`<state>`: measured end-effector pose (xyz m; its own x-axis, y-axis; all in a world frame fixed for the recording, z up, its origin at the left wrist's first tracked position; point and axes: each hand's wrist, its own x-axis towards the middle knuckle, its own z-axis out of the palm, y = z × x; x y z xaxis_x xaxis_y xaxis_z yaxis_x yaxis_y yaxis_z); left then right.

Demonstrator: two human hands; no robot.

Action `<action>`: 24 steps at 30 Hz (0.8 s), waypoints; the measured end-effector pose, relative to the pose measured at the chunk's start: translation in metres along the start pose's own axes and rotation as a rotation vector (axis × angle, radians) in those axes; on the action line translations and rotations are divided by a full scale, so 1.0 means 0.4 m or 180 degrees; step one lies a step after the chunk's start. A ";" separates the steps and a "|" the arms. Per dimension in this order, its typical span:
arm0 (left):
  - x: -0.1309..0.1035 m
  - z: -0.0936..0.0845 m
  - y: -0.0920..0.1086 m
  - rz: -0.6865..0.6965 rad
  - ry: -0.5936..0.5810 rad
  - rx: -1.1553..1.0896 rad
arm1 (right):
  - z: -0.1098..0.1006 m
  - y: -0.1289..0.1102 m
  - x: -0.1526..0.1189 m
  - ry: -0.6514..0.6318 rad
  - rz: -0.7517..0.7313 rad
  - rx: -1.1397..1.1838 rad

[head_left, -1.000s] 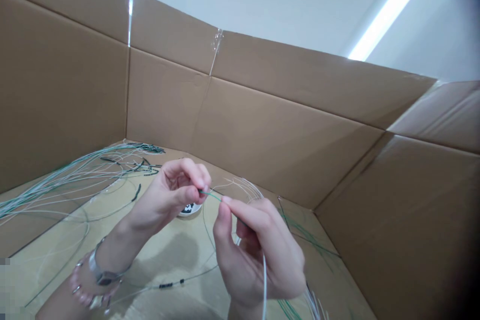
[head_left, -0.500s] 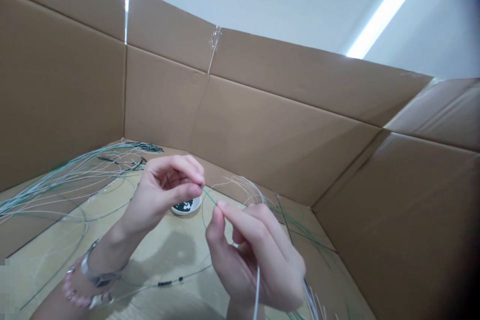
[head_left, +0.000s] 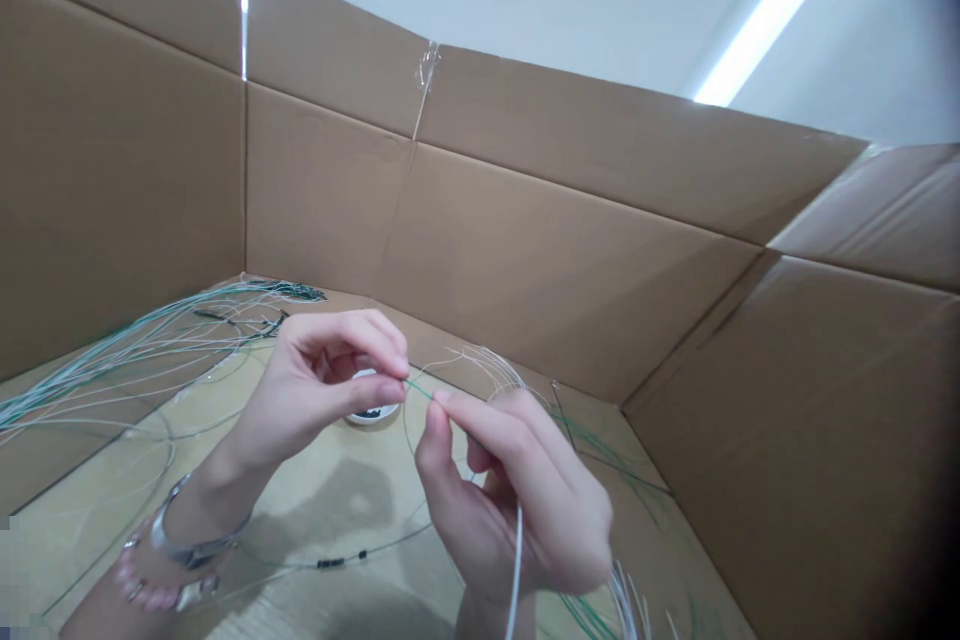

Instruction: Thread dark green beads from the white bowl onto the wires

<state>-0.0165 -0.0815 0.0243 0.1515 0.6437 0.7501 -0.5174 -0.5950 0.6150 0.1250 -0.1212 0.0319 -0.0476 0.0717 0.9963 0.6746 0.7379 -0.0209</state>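
Observation:
Thumb and forefinger of my left hand (head_left: 330, 365) are pinched together at one end of a thin green wire (head_left: 420, 388). Whether a small part sits on that end is hidden by the fingertips. My right hand (head_left: 517, 490) pinches the same wire a short way along, so a brief stretch shows between the hands. A white wire (head_left: 516, 560) hangs below my right palm. Behind my left fingers stands a small white dish (head_left: 379, 415) with tiny black pieces in it. Lower down, several short black sleeves (head_left: 331, 563) are threaded on a thin dark wire.
Cardboard walls (head_left: 570, 270) surround the tabletop (head_left: 315, 490). A bundle of green and white wires (head_left: 142, 345) lies at the left, with dark ends at the back corner. More white wires (head_left: 495, 365) and green wires (head_left: 615, 460) lie behind and right of my right hand.
My left fingertips have dipped slightly and now cover more of the dish. The green wire between my hands slopes less than before. Both pinches hold.

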 end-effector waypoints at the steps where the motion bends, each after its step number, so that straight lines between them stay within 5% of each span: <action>1: 0.000 0.001 -0.002 0.0000 0.0025 -0.0052 | 0.001 0.000 0.000 0.0004 0.0013 0.0023; 24: 0.003 0.020 -0.015 -0.0275 0.0194 -0.0803 | 0.001 -0.015 0.010 0.0229 -0.0037 -0.0046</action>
<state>-0.0066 -0.0809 0.0235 0.1573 0.7192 0.6768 -0.6993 -0.4028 0.5905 0.1205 -0.1253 0.0361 -0.0028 0.0145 0.9999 0.6849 0.7286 -0.0086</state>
